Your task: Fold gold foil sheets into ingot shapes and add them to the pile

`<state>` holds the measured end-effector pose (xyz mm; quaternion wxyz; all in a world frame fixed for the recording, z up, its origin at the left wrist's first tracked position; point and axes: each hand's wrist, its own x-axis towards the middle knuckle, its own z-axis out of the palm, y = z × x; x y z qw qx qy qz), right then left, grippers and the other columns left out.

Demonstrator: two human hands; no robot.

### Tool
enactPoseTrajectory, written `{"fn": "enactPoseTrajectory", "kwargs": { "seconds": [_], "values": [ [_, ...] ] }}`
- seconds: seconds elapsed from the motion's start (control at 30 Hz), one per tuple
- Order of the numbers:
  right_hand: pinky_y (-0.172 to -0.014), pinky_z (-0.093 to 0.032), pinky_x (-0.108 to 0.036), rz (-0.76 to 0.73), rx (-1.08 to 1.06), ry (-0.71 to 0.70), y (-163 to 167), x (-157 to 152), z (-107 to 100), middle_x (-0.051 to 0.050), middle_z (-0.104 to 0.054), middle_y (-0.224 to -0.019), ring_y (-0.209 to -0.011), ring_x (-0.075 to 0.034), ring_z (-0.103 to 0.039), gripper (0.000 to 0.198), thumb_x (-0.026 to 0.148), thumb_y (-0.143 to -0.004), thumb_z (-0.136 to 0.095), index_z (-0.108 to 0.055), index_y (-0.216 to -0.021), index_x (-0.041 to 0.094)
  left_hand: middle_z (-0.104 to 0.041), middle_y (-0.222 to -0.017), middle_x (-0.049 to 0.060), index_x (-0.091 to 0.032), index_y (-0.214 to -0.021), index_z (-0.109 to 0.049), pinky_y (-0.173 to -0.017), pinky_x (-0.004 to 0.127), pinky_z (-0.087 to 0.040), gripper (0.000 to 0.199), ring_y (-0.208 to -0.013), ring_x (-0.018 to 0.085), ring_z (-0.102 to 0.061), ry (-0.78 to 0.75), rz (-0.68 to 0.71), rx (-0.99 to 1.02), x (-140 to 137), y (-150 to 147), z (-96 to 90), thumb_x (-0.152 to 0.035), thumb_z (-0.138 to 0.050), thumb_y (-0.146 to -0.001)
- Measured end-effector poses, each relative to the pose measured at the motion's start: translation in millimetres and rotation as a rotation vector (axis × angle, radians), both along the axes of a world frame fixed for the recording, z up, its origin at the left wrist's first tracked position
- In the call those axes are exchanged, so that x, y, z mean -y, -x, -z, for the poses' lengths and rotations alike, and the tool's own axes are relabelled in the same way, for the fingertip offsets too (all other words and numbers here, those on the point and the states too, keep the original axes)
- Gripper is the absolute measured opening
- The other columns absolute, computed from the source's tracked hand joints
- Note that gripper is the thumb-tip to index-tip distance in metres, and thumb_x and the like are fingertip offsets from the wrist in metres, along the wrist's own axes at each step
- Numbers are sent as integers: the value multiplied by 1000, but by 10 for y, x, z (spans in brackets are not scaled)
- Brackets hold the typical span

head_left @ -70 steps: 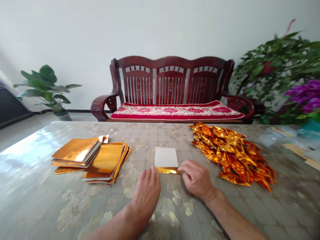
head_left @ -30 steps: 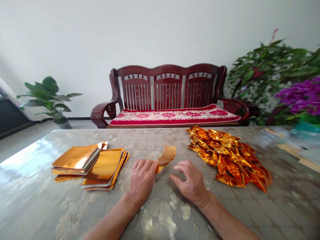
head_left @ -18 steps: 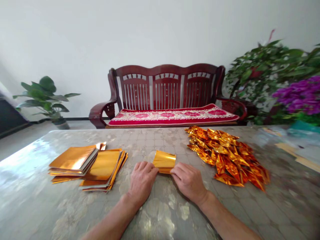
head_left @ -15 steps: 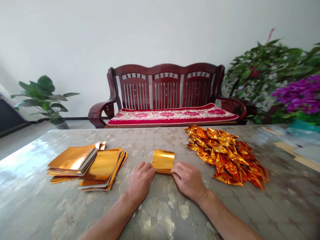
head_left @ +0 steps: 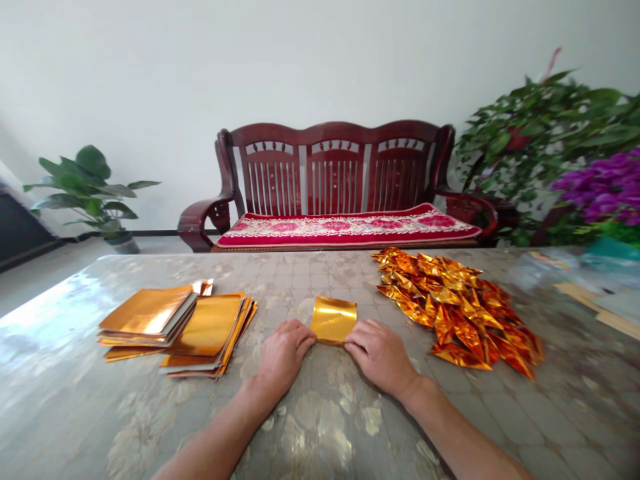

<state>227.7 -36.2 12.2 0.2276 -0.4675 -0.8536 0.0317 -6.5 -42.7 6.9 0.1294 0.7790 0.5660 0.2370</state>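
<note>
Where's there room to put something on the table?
Bare tabletop: this side of the stacked sheets, left of the left forearm; and beyond the gold sheet, toward the bench. Crowded: far right, with folded gold pieces and plastic.

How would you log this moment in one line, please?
left hand: on gold sheet, near-left corner; right hand: near-right corner; stacked sheets: left; folded pieces: right

A person's bare left forearm [head_left: 220, 427] and right forearm [head_left: 463, 427] slant inward, bringing the left hand [head_left: 284, 353] and right hand [head_left: 380, 352] nearly level, close but apart. The backs of both hands show; the wrists [head_left: 416, 390] run almost straight. Fingers [head_left: 367, 333] curl, their tips drawn toward the thumbs in mirrored pinches, as seen from here.
</note>
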Motion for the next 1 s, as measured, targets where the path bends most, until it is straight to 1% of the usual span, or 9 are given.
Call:
{"fn": "enactPoseTrajectory", "kwargs": {
  "seconds": [0.13,0.23,0.37,0.53,0.63,0.8,0.9,1.0],
  "values": [
    [-75,-39,-27,16,-12,68,18,-4,-39,0,-68,-83,-86,-16,-58,22,27,-96,-55,-71,-81,24,-69,-90,1,-23,-86,-72,-81,25,-43,18,-91,17,-62,52,-57,37,-38,-9,-14,-27,-56,-94],
    [-74,-38,-27,82,-31,106,38,-20,-35,0,-68,-83,-87,-16,-59,25,27,-96,-53,-71,-79,25,-68,-89,2,-22,-82,-71,-80,25,-42,19,-91,18,-62,72,-92,25,-50,-29,-45,-28,-57,-93],
    [-70,-37,-26,165,-48,173,49,-48,-15,0,-69,-83,-85,-16,-60,24,30,-94,-55,-71,-76,25,-67,-89,2,-21,-80,-69,-79,27,-42,20,-91,19,-61,77,-129,-10,-64,-52,-58,-31,-58,-93],
    [-67,-35,-26,224,-72,248,40,-70,-20,2,-70,-82,-82,-16,-61,16,32,-88,-60,-70,-77,25,-66,-88,3,-20,-76,-67,-79,30,-41,24,-90,21,-60,65,-146,-66,-76,-68,-57,-34,-58,-93],
    [-67,-34,-25,228,-71,262,43,-81,-40,2,-71,-84,-83,-15,-61,15,31,-88,-59,-69,-78,26,-65,-89,3,-20,-74,-66,-79,30,-41,27,-90,21,-60,56,-158,-102,-75,-75,-65,-36,-57,-93],
    [-63,-31,-25,246,-1,278,82,-96,-95,0,-72,-85,-82,-15,-62,25,34,-93,-50,-67,-77,24,-65,-90,5,-20,-74,-67,-80,31,-41,30,-91,22,-60,49,-158,-143,-79,-86,-76,-37,-55,-94],
    [-61,-28,-26,287,57,270,116,-96,-126,0,-72,-85,-81,-15,-62,25,33,-93,-51,-66,-76,23,-65,-91,6,-19,-76,-68,-79,31,-41,31,-91,22,-59,53,-170,-173,-80,-84,-82,-40,-55,-94],
    [-61,-27,-27,296,95,251,137,-91,-143,-1,-72,-84,-81,-16,-62,23,30,-92,-51,-65,-75,23,-65,-92,6,-19,-76,-69,-79,32,-41,31,-91,22,-58,49,-173,-192,-76,-78,-80,-41,-56,-93]
  ]
}}
